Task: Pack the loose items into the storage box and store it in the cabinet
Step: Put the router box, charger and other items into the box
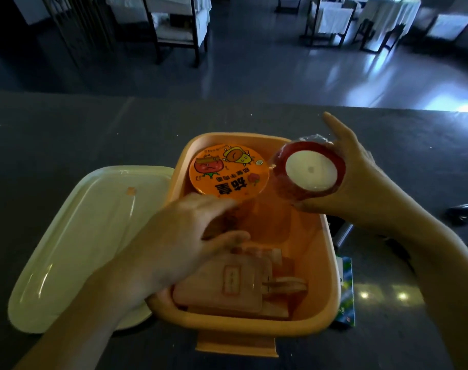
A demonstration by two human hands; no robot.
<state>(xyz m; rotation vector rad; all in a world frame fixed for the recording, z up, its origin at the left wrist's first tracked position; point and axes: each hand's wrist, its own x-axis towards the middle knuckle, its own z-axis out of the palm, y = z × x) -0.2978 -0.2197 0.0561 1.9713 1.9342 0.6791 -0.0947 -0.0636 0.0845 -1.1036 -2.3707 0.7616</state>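
Note:
An orange storage box (331,284) stands open on the dark counter. Inside, at the far end, sits an instant noodle cup with an orange cartoon lid (228,170). At the near end lies a white power adapter with its plug prongs (235,287). My left hand (184,236) reaches into the box with relaxed fingers, fingertips at the noodle cup's near edge, holding nothing. My right hand (358,182) grips a red wrapped cup with a white round base (308,172), tilted over the box's far right corner.
The box's pale lid (75,247) lies upside down on the counter to the left, touching the box. A blue-green packet (347,292) lies right of the box, and a dark object (464,212) sits at the far right. Beyond the counter are chairs and white-draped tables.

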